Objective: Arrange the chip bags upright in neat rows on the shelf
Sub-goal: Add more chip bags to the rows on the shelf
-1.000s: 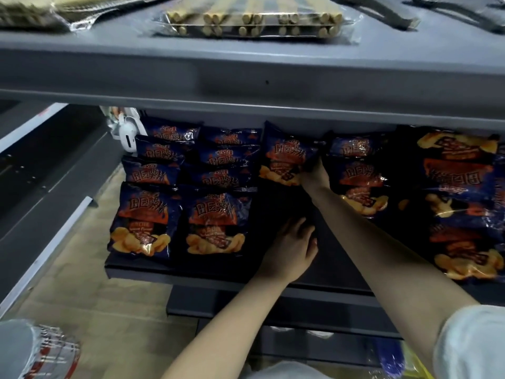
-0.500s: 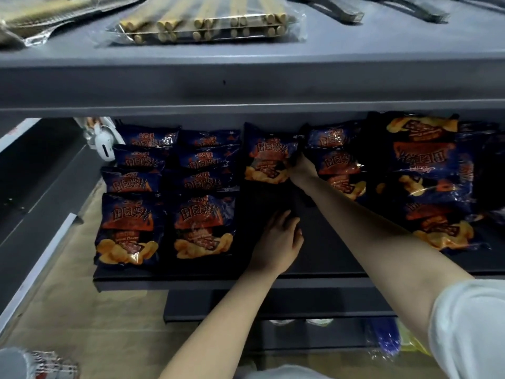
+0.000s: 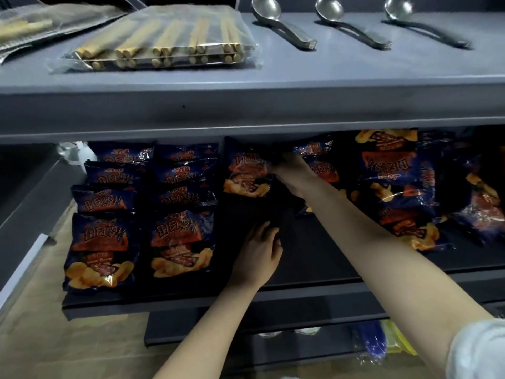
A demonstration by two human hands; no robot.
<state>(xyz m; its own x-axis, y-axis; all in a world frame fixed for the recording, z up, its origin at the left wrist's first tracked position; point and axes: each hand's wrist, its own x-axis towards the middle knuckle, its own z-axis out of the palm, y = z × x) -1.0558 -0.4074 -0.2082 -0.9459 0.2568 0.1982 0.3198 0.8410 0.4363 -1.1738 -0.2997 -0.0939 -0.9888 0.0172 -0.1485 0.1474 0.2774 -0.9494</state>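
Bag [image 3: 247, 173] at right hand [image 3: 293, 175] fingertips, upright.

The dark shelf [image 3: 314, 258] holds many blue chip bags [image 3: 177, 242]. Left of the left hand [image 3: 257, 255], which lies flat on the shelf, the bags stand in two tidy rows. The right hand [image 3: 293, 173] grips one bag [image 3: 247, 173] further back. Right of that hand, more bags lie in a messy pile [image 3: 401, 187]. Above, a grey shelf [image 3: 300, 77] holds packs of sticks [image 3: 161, 42] and three ladles [image 3: 281, 23].
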